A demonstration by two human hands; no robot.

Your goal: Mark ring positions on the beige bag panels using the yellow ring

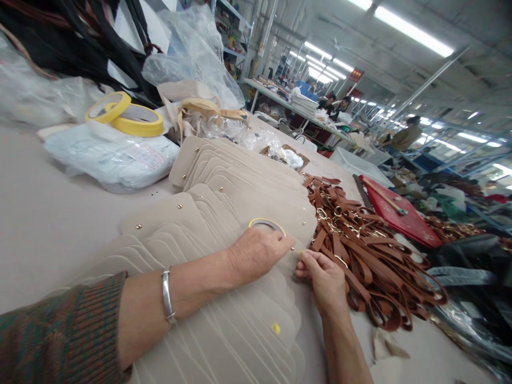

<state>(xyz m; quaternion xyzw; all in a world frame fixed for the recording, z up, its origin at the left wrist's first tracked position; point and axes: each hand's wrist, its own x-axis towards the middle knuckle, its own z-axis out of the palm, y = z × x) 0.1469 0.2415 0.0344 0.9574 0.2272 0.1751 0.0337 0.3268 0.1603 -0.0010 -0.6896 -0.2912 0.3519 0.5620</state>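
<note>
My left hand, with a silver bracelet on its wrist, is closed on a narrow roll of yellow tape whose rim shows above the knuckles. Close beside it, my right hand pinches a tiny yellow bit of tape between thumb and forefinger. Both hands are over overlapping rows of beige leather-like panels with small gold studs near their edges. One small yellow piece is stuck on a panel below my left hand. My left fingertips are partly hidden from view.
Brown straps with gold hardware are heaped at the right, beside a red board. Two larger yellow tape rolls rest on a white plastic-wrapped packet at the left. Clear plastic bags lie behind. Several people work in the background.
</note>
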